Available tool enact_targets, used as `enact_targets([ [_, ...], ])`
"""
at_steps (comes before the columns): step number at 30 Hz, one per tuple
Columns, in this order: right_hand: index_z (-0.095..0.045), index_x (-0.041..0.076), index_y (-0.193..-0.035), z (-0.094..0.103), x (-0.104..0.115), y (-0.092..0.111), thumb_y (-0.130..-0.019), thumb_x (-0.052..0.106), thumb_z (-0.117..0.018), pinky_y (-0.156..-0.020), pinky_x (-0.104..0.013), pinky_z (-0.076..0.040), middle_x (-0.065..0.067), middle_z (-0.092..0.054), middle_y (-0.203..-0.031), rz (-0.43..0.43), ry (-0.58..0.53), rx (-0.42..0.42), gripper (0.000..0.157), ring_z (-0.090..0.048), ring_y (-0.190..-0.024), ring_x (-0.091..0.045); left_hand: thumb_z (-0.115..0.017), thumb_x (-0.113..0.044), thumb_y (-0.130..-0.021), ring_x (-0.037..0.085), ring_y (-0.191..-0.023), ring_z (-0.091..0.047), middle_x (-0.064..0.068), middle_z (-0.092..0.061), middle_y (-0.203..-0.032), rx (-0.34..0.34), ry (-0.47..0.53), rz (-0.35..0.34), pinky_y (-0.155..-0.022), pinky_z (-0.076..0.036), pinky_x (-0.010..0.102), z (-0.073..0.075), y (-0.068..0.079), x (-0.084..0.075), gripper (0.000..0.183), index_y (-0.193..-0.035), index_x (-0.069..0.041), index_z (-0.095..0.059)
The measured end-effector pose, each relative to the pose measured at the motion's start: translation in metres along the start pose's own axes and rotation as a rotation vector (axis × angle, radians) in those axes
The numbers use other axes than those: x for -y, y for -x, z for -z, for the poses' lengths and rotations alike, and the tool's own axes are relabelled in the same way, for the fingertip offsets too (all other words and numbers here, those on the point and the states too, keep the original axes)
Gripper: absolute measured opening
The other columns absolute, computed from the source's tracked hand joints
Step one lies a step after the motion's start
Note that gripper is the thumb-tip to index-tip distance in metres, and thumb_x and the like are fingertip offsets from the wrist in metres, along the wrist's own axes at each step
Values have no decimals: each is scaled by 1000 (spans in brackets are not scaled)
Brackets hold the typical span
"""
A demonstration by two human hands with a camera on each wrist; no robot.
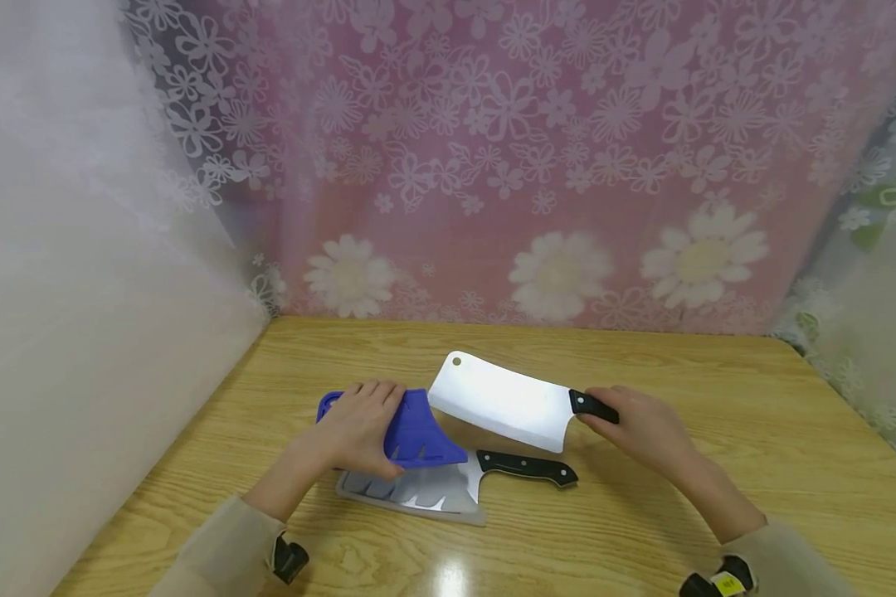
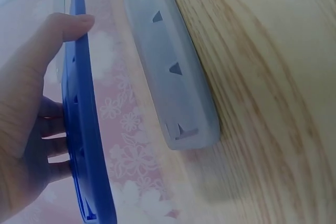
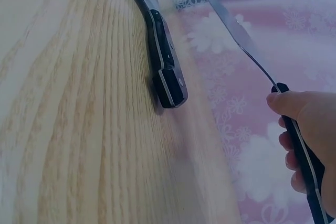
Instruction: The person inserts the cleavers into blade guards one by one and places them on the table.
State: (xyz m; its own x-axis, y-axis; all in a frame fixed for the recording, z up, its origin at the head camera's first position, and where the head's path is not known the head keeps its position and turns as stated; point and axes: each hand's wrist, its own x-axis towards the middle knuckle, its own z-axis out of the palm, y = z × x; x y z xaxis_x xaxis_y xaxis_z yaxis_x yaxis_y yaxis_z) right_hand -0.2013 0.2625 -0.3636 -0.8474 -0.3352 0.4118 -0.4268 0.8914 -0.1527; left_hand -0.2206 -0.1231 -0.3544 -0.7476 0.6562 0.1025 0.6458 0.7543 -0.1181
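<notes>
A bare cleaver [image 1: 502, 400] with a wide shiny blade and black handle is in my right hand [image 1: 642, 427], which grips the handle; the right wrist view shows the thumb along the handle [image 3: 302, 156]. My left hand [image 1: 362, 427] holds a blue blade cover [image 1: 421, 431], thumb on its near edge and fingers on the far one. The cleaver's blade end is close to the cover's open end; whether they touch I cannot tell. Below the cover lies a second knife [image 1: 526, 467], its blade inside a translucent grey-white cover [image 2: 176, 72], its black riveted handle pointing right.
Everything is over a light wooden table [image 1: 605, 531]. A pink flowered curtain [image 1: 493, 166] hangs behind its far edge, and a white sheet [image 1: 104, 249] stands along the left side. Another flowered sheet [image 1: 881, 249] hangs at the right.
</notes>
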Motion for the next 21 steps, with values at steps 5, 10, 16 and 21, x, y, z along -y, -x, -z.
enact_targets([
  [5,-67,9,-106,-5,-1,0,-77,28,-73,-49,-31,-42,-7,-67,-89,56,52,-44,35,-60,-66,-18,-70,-62,-59,33,-121,-41,17,-44,-133,-33,32,-6,-97,-33,50,-1,2,2,108,-137,4,-38],
  [10,-67,6,-100,-9,-2,4,-73,23,-76,-45,-27,-40,-6,-67,-80,181,62,-140,33,-58,-58,-14,-70,-63,-58,31,-121,-43,14,-45,-134,-75,67,-10,-96,-34,51,0,4,5,108,-139,1,-37],
  [16,-67,4,-96,-9,-1,8,-86,37,-63,-41,-25,-40,-5,-63,-71,324,53,-274,35,-56,-51,-13,-69,-64,-57,31,-120,-44,14,-47,-133,-89,54,-25,-94,-36,51,0,5,7,108,-138,0,-39],
  [21,-68,3,-93,-9,-1,9,-95,50,-37,-39,-20,-39,-2,-60,-68,447,57,-314,56,-52,-46,-8,-69,-65,-56,31,-120,-44,13,-47,-133,-74,45,-17,-95,-36,51,-1,7,10,108,-138,-1,-40],
])
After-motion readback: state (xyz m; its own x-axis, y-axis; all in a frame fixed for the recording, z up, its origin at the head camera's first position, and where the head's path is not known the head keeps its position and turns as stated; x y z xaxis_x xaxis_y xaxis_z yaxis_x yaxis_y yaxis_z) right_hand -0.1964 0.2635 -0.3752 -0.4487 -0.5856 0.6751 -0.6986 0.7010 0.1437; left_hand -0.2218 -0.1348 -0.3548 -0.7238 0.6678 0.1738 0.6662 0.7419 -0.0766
